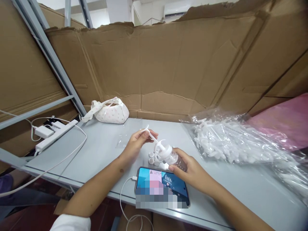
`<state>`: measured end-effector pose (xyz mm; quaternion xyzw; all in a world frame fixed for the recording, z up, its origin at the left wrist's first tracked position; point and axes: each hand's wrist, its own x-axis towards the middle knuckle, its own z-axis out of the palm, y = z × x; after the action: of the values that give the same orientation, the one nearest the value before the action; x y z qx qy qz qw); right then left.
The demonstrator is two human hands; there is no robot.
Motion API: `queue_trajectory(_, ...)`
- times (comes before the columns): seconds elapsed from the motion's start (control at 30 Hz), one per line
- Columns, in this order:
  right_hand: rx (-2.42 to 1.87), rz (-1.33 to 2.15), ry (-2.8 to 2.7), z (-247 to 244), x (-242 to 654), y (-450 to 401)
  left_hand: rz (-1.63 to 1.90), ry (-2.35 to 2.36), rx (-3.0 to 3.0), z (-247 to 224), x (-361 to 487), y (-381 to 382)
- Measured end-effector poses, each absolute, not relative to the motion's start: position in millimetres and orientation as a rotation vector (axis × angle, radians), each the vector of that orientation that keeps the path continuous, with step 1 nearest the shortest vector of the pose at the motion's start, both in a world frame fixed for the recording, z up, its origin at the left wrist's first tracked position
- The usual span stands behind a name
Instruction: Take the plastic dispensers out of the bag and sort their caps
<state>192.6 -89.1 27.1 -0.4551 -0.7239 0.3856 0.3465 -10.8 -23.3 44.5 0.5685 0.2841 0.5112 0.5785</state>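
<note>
In the head view my right hand [189, 166] is wrapped round a small clear plastic bottle [173, 158], tilted to the upper left. On its mouth sits a white cap [166, 152] with thin curved white parts standing out from it. My left hand [141, 138] pinches the far end of a slim white plastic strip [153, 137], which runs down to the cap. Whether the strip is joined to the cap cannot be made out. Several small white round caps [151, 158] lie on the table just below and left of the bottle.
A lit phone [163, 183] on a charging cable lies at the table's front edge. Clear bags of white plastic parts [223, 141] fill the right side. A white patterned pouch [114, 110] stands at the back; a power strip [56, 136] lies left. Cardboard walls [168, 64] enclose the table.
</note>
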Motion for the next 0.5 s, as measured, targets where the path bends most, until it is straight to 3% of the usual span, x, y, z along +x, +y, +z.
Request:
queue_trajectory(0.27, -1.240, 0.942, -1.906, 30, 196, -91, 1.536, 0.737, 1.212, 60, -33, -4)
queue_trajectory(0.5, -1.229, 0.912, -1.899, 30, 197, -90, 1.500, 0.858, 1.574, 58, -20, 15)
